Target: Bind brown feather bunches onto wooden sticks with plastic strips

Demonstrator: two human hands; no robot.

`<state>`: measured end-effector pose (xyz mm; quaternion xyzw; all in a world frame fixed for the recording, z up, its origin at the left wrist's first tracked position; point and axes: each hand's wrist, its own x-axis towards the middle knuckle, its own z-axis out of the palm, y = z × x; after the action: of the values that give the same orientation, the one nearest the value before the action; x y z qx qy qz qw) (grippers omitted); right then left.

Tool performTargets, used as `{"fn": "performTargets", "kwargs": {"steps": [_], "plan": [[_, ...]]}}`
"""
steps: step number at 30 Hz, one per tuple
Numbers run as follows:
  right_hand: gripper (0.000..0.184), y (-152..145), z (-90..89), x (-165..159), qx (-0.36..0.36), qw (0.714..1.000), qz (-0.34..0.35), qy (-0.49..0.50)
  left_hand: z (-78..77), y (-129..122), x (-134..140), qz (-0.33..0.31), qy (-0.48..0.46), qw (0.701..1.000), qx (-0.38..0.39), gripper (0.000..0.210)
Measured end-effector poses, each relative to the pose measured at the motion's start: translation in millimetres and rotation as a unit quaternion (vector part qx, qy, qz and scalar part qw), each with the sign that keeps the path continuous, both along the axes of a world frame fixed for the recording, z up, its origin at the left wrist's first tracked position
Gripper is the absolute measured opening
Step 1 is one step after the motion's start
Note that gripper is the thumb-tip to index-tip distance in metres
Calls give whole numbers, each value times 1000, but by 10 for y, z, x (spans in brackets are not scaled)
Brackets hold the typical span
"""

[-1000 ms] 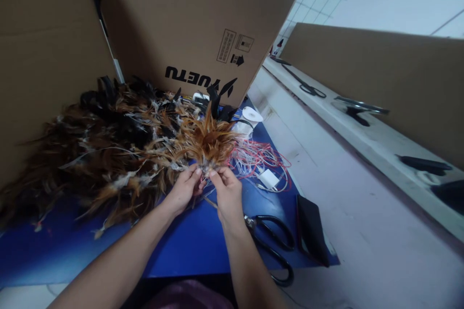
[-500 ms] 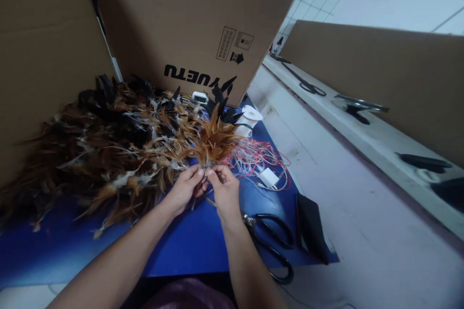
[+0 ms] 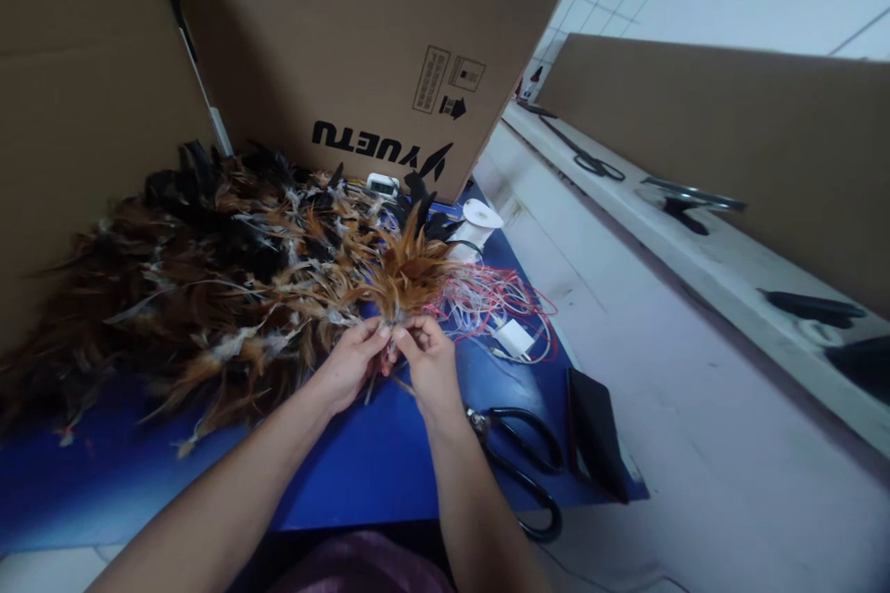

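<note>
A bunch of orange-brown and black feathers [image 3: 403, 269] fans upward from between my fingertips. My left hand [image 3: 356, 361] pinches its gathered base from the left. From the other side my right hand [image 3: 429, 361] grips the same base, thumb and forefinger pressed together. Thin quill ends stick out below the fingers, over the blue table [image 3: 362, 473]. The exact binding at the base is too small to make out. Left of my hands spreads a large heap of brown, black and whitish feathers [image 3: 229, 278].
Black-handled scissors [image 3: 528, 473] lie beside my right forearm, near a dark flat phone-like object [image 3: 596, 435]. Tangled red and white cords [image 3: 501, 296], a white adapter [image 3: 514, 339] and a white spool [image 3: 476, 227] sit further back. Cardboard panels [image 3: 362, 37] stand behind.
Both hands keep their pinch at the feather bunch's base, with only slight finger movement. The view has shifted a little; other things lie as before.
</note>
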<state>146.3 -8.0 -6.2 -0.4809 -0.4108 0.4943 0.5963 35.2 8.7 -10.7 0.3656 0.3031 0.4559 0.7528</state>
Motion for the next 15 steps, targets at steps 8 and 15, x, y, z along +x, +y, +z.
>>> {"fn": "performTargets", "kwargs": {"steps": [8, 15], "plan": [[12, 17, -51, 23, -9, 999, -22, -30, -10, -5, 7, 18, 25, 1000, 9, 31], [13, -3, -83, 35, 7, 986, -54, -159, -29, 4, 27, 51, 23, 998, -9, 33]]}}
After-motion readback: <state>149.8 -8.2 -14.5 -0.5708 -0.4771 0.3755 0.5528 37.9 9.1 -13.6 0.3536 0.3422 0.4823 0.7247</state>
